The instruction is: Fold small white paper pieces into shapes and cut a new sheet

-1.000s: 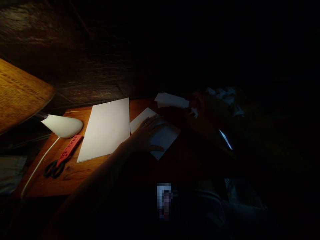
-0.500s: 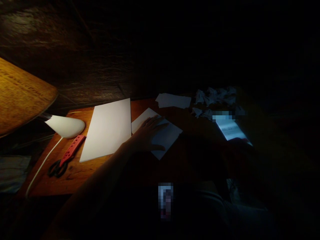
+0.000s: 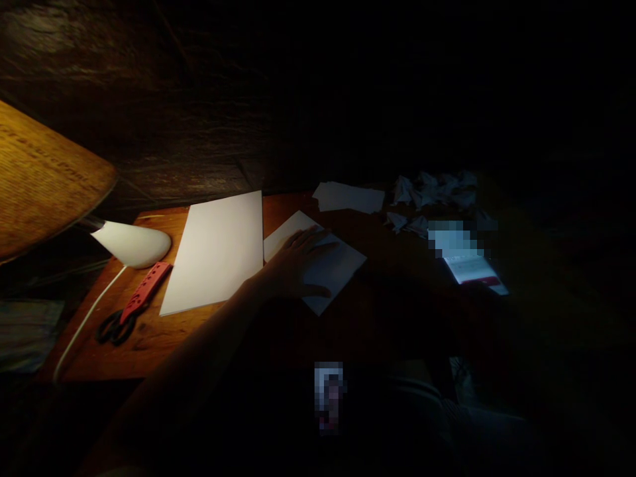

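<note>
My left hand [image 3: 298, 262] lies palm down with fingers spread on a squarish piece of white paper [image 3: 342, 255] turned cornerwise on the wooden table. To its left is a larger white sheet or stack of paper [image 3: 218, 252]. On the right, a lit phone [image 3: 467, 265] rests on the table, its screen partly blurred out. My right hand [image 3: 481, 291] is a dark shape at the phone's near edge; darkness hides its fingers. Beyond my left hand lie several smaller cut papers [image 3: 350, 197].
A lamp with a yellow-lit shade [image 3: 44, 179] and white base [image 3: 142, 245] stands at left, its white cord [image 3: 87, 315] running down. Black-handled scissors [image 3: 116, 326] sit in a red perforated sheath [image 3: 146, 288]. Several folded paper pieces [image 3: 427, 189] lie at the back right. A dark wall [image 3: 199, 146] rises behind.
The phone screen shows different content, with a red bar near its lower end, and my right hand has drawn slightly back from it. My left hand stays on the paper. The view shifts slightly.
</note>
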### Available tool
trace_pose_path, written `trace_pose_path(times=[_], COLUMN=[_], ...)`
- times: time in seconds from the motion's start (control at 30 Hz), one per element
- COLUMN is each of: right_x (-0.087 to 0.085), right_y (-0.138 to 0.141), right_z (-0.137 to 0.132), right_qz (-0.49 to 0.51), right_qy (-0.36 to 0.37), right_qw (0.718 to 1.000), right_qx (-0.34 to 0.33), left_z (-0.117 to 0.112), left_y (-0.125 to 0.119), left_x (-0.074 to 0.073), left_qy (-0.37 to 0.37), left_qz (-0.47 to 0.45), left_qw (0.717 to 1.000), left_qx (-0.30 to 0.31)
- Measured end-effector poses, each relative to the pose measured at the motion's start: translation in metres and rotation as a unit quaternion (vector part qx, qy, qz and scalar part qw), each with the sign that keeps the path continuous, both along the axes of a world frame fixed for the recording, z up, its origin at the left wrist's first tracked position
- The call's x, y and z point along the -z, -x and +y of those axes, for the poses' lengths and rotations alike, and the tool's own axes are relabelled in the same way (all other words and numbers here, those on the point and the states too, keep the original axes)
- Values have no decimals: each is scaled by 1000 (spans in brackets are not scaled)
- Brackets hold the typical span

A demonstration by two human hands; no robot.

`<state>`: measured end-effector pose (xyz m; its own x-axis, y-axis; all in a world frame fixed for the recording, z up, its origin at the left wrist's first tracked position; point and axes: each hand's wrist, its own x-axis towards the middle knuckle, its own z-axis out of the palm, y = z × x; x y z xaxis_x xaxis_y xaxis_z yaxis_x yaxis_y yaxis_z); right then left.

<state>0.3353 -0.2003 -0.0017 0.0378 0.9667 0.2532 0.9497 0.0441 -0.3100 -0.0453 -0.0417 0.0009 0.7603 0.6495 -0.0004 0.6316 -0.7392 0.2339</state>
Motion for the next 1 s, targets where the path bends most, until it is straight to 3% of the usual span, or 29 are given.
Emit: trace_pose_path(times=[0.17,0.33,0.5,0.73,1.0], right_x=[-17,-10,1,-13,-12], right_y=[26,51,61,72,84], right_z=[15,35,50,63,66], right_qz=[33,3,-51,-104,-41], right_qy=[45,35,12,-8,18], right_qw=[995,992,993,988,993], right_qx=[-79,-120,-104,-110,-113], left_z=[-2,-5,-5,-4,-6], left_y=[0,-1,-5,-8,-8], left_x=[-1,-1,5,12,1], left_qy=[-5,-15,-27,-27,-11], left_qz=[-6,-8,10,9,18], left_qw=[1000,1000,1000,1000,1000], left_qx=[-5,6,6,3,17])
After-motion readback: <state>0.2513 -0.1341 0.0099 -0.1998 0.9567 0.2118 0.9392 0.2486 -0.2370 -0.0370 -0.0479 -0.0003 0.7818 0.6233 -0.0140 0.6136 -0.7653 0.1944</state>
